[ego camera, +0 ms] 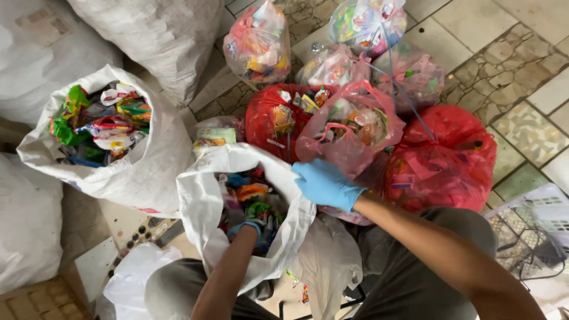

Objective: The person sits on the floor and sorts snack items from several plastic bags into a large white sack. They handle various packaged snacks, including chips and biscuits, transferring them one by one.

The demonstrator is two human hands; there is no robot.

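Nearest the body, the left hand (pixel 244 230), in a blue glove, is plunged into the open white woven sack (pixel 204 201) that stands between the knees; the fingers are buried among the colourful wrappers (pixel 252 198) inside, so I cannot tell whether they are closed on anything. Just beyond and to its right, the right hand (pixel 325 184), also gloved in blue, rests on the sack's rim with its fingers curled over the edge, holding the mouth open. The sack looks soft and floppy, with thin walls that would likely sag if the rim were let go, so the rolled edge seems the surest place to take hold; its load of crumpled packets is probably light, loose and slippery. Touching the far side of the right hand is a pink plastic bag (pixel 349 127), tied shut and thin enough to tear. Beyond it lie red bags (pixel 450 160). Well left of the left hand stands a second open white sack (pixel 142 172) of wrappers.
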